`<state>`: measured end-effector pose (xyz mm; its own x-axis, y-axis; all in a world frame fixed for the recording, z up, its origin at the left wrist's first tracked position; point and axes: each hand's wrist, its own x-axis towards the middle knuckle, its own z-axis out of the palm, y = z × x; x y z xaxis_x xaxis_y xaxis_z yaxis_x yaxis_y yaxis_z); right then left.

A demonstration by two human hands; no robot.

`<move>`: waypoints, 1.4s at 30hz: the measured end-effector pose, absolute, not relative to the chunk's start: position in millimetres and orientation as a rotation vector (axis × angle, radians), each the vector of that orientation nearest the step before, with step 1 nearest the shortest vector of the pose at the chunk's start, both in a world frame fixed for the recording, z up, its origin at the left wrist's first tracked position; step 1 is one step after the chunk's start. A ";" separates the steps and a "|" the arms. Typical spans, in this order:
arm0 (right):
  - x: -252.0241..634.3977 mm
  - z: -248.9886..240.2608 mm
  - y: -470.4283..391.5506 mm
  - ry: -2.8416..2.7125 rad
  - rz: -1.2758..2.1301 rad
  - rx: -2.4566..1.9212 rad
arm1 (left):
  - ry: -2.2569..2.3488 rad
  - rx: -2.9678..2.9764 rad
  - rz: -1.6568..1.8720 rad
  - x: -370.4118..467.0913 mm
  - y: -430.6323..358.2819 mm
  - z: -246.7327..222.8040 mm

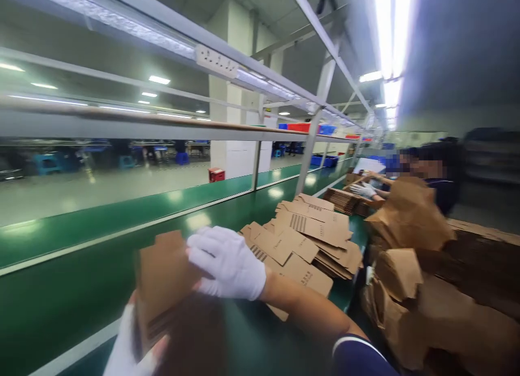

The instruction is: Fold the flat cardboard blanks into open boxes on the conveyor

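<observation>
On the green bench (pixel 81 289) of a packing line, I am holding a folded brown cardboard box (pixel 162 278) between both gloved hands. My right hand (pixel 227 262), in a white glove, is lying over the box's upper right edge with its fingers curled down onto the card, gripping it. My left hand (pixel 125 349), also in white, is pressing against the box's lower left side at the bottom of the frame; it is blurred, so I cannot tell how far its fingers are closing. The box is standing tilted just above the bench, directly in front of me. Just beyond my right hand, a loose pile of flat box blanks (pixel 309 240) is lying on the bench. To the right, crumpled brown paper (pixel 410 219) is spilling over stacked card. Farther along the line, another worker's gloved hand (pixel 363 190) is resting on a second stack of blanks (pixel 341 201).
</observation>
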<state>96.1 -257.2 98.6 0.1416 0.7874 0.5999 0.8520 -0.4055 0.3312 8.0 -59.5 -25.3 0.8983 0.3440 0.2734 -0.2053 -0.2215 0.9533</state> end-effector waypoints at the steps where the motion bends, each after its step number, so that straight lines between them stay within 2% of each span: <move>1: 96.3 100.0 -256.4 -1.647 -1.089 -2.322 | 0.106 1.639 0.457 4.6 -62.4 -20.7; 7: 102.8 87.5 -248.4 -1.712 -0.804 -2.452 | 0.185 1.608 0.489 -6.7 -71.9 -6.0; 13: 95.6 77.3 -253.3 -1.933 -0.170 -2.450 | 0.054 1.743 0.429 -13.3 -78.2 -1.7; 16: 87.5 80.6 -255.6 -2.012 -0.021 -2.484 | 0.027 1.776 0.376 -14.3 -82.4 0.1; 26: 72.6 79.7 -256.2 -2.104 -0.106 -2.561 | -0.234 1.886 0.548 -12.4 -82.9 1.9; 30: 73.0 75.8 -260.9 -2.107 -0.300 -2.438 | -0.278 1.966 0.624 -12.8 -83.2 -4.7; 32: 78.8 74.9 -266.9 -1.966 -0.445 -2.209 | -0.279 1.960 0.652 -14.1 -83.1 -5.2; 35: 97.0 74.9 -278.0 -1.321 -0.595 -1.857 | -0.273 1.947 0.688 -16.4 -80.8 -1.8; 37: 111.4 73.5 -282.5 -0.943 -0.440 -1.731 | -0.268 1.935 0.705 -17.1 -79.6 1.4; 42: 123.9 59.9 -273.7 -0.865 0.556 -1.615 | -0.363 1.923 0.666 -16.2 -86.7 3.6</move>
